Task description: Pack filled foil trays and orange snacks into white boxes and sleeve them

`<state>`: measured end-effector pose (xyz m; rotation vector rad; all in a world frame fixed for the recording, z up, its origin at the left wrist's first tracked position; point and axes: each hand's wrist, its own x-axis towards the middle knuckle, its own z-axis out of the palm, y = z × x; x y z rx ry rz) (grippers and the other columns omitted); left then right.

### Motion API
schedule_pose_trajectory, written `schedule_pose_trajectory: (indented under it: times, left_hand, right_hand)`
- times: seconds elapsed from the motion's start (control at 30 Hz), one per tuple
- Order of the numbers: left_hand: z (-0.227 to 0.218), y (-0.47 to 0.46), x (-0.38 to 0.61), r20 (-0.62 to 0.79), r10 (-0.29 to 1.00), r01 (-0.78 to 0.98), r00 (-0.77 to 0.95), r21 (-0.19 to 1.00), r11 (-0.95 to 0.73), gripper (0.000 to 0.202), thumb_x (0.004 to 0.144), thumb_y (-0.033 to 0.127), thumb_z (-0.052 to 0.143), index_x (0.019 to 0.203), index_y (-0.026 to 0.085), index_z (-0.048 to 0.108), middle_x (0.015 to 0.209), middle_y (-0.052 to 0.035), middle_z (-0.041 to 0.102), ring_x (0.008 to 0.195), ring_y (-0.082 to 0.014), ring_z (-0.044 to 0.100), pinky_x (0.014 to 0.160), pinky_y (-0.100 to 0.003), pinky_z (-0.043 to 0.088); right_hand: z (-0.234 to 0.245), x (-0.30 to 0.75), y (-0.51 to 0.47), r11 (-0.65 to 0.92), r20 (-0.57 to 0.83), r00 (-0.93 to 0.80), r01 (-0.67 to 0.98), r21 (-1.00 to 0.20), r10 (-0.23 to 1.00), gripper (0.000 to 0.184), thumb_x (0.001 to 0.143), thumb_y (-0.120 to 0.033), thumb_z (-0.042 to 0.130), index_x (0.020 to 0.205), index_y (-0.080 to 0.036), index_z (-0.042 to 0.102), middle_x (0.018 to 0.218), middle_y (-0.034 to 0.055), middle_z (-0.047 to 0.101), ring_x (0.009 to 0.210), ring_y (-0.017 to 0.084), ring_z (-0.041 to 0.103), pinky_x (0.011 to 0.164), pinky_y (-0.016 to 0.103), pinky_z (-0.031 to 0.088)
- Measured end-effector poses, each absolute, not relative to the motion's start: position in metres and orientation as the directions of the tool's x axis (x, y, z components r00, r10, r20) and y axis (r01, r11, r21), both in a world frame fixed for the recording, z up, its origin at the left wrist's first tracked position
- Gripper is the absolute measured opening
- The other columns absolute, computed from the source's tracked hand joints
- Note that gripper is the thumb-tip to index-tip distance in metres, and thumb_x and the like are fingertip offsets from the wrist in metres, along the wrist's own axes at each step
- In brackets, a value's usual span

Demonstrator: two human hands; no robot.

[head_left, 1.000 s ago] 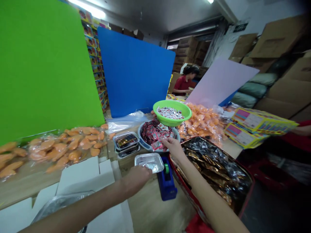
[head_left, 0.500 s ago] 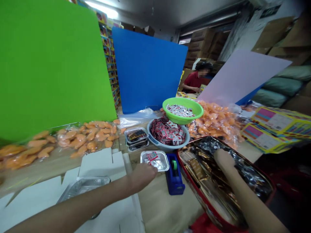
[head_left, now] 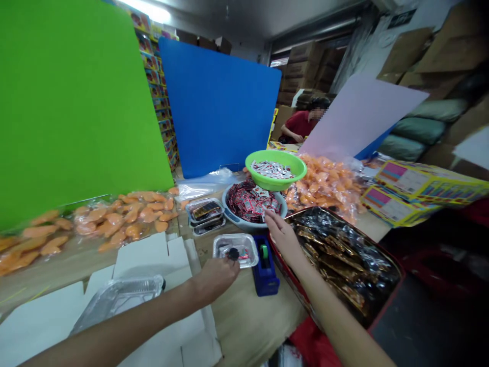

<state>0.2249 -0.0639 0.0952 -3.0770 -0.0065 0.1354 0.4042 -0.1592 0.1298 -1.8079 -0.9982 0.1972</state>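
Note:
My left hand [head_left: 217, 278] is closed at the near edge of a small foil tray [head_left: 248, 262], pinching a small round black thing [head_left: 233, 253] whose kind I cannot make out. A few red-and-white sachets [head_left: 243, 253] lie inside that tray. My right hand [head_left: 281, 235] reaches to the near right rim of a grey-blue bowl [head_left: 239, 222], its fingers stretched out and slightly apart. Red-and-black sachets [head_left: 248, 201] heap up in the bowl. Below my right forearm, a large red-rimmed tin [head_left: 389, 306] holds brown-gold packets [head_left: 340, 265] and black plastic.
A blue tape dispenser [head_left: 266, 278] stands right of the small tray. Behind are a green bowl [head_left: 298, 179] of white sachets, stacked filled trays [head_left: 206, 211] and bagged orange pieces [head_left: 324, 183]. White cardboard [head_left: 153, 255] and a larger foil tray [head_left: 122, 295] lie left. A person sits beyond.
My right hand has left the tin of packets and moved left to the sachet bowl. The black thing now shows at my left fingertips over the tray. The view has shifted slightly.

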Motion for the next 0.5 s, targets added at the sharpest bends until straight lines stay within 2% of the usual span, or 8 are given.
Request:
schedule_pose_trajectory:
  times: [0.03, 0.1, 0.17, 0.23, 0.3, 0.4, 0.43, 0.5]
  left_hand:
    - [0.093, -0.062, 0.223, -0.089, 0.030, 0.024, 0.996, -0.065, -0.998, 0.026, 0.080, 0.001, 0.036, 0.097, 0.009, 0.055, 0.084, -0.0139, 0.065, 0.077, -0.0246, 0.064, 0.059, -0.036, 0.052]
    - [0.088, -0.057, 0.220, -0.093, 0.084, 0.078, 0.992, -0.061, -0.995, 0.026, 0.080, 0.002, 0.035, 0.095, 0.010, 0.056, 0.083, -0.0129, 0.066, 0.076, -0.0244, 0.064, 0.060, -0.036, 0.053]
    - [0.081, -0.051, 0.219, -0.104, 0.130, 0.125, 0.986, -0.055, -0.991, 0.027, 0.080, 0.002, 0.035, 0.094, 0.010, 0.057, 0.083, -0.0131, 0.066, 0.076, -0.0245, 0.064, 0.060, -0.035, 0.053]
    - [0.073, -0.046, 0.221, -0.116, 0.170, 0.165, 0.979, -0.053, -0.985, 0.027, 0.079, 0.001, 0.035, 0.093, 0.009, 0.058, 0.084, -0.0147, 0.066, 0.077, -0.0249, 0.065, 0.060, -0.035, 0.053]
    - [0.065, -0.041, 0.224, -0.130, 0.207, 0.202, 0.970, -0.054, -0.978, 0.026, 0.079, 0.001, 0.036, 0.091, 0.008, 0.059, 0.082, -0.0162, 0.066, 0.076, -0.0252, 0.065, 0.060, -0.035, 0.053]
    - [0.057, -0.035, 0.226, -0.153, 0.242, 0.238, 0.958, -0.047, -0.970, 0.023, 0.075, -0.001, 0.042, 0.087, 0.006, 0.060, 0.078, -0.0169, 0.066, 0.072, -0.0251, 0.066, 0.059, -0.034, 0.053]
    - [0.056, -0.034, 0.226, -0.154, 0.248, 0.244, 0.956, -0.045, -0.969, 0.024, 0.073, -0.002, 0.043, 0.090, 0.005, 0.059, 0.078, -0.0175, 0.066, 0.074, -0.0251, 0.065, 0.060, -0.034, 0.053]
    - [0.058, -0.033, 0.223, -0.145, 0.252, 0.249, 0.957, -0.039, -0.968, 0.030, 0.073, -0.003, 0.043, 0.099, 0.003, 0.056, 0.084, -0.0190, 0.066, 0.080, -0.0250, 0.065, 0.064, -0.034, 0.053]
  right_hand:
    - [0.131, 0.411, -0.165, -0.243, 0.330, 0.657, 0.624, -0.743, 0.678, 0.040, 0.084, -0.041, 0.040, 0.114, -0.019, 0.054, 0.113, 0.0083, 0.059, 0.102, 0.021, 0.054, 0.085, 0.036, 0.041]
    - [0.132, 0.434, -0.185, -0.532, 0.356, 0.697, 0.710, -0.461, 0.622, 0.034, 0.085, -0.033, 0.041, 0.109, -0.015, 0.055, 0.110, 0.0124, 0.058, 0.099, 0.025, 0.055, 0.083, 0.040, 0.041]
    - [0.130, 0.463, -0.213, -0.770, 0.331, 0.760, 0.624, -0.132, 0.560, 0.031, 0.084, -0.026, 0.041, 0.106, -0.010, 0.056, 0.113, 0.0178, 0.055, 0.100, 0.031, 0.053, 0.079, 0.044, 0.041]
    - [0.123, 0.493, -0.240, -0.871, 0.252, 0.837, 0.489, 0.058, 0.486, 0.031, 0.083, -0.026, 0.041, 0.102, -0.006, 0.056, 0.107, 0.0213, 0.056, 0.095, 0.033, 0.055, 0.073, 0.043, 0.043]
    - [0.113, 0.519, -0.263, -0.911, 0.154, 0.899, 0.398, 0.104, 0.410, 0.031, 0.083, -0.027, 0.040, 0.099, -0.007, 0.057, 0.102, 0.0206, 0.058, 0.091, 0.033, 0.057, 0.070, 0.041, 0.043]
    - [0.100, 0.542, -0.283, -0.928, 0.034, 0.928, 0.368, 0.059, 0.370, 0.027, 0.081, -0.028, 0.041, 0.088, -0.012, 0.061, 0.082, 0.0178, 0.062, 0.076, 0.030, 0.061, 0.061, 0.038, 0.041]
    - [0.097, 0.545, -0.287, -0.922, 0.063, 0.920, 0.387, 0.011, 0.386, 0.024, 0.080, -0.026, 0.042, 0.083, -0.013, 0.062, 0.075, 0.0166, 0.062, 0.070, 0.030, 0.060, 0.059, 0.038, 0.039]
    - [0.094, 0.544, -0.289, -0.883, 0.217, 0.882, 0.451, -0.130, 0.419, 0.020, 0.077, -0.024, 0.044, 0.072, -0.015, 0.061, 0.062, 0.0129, 0.059, 0.065, 0.028, 0.058, 0.059, 0.038, 0.037]
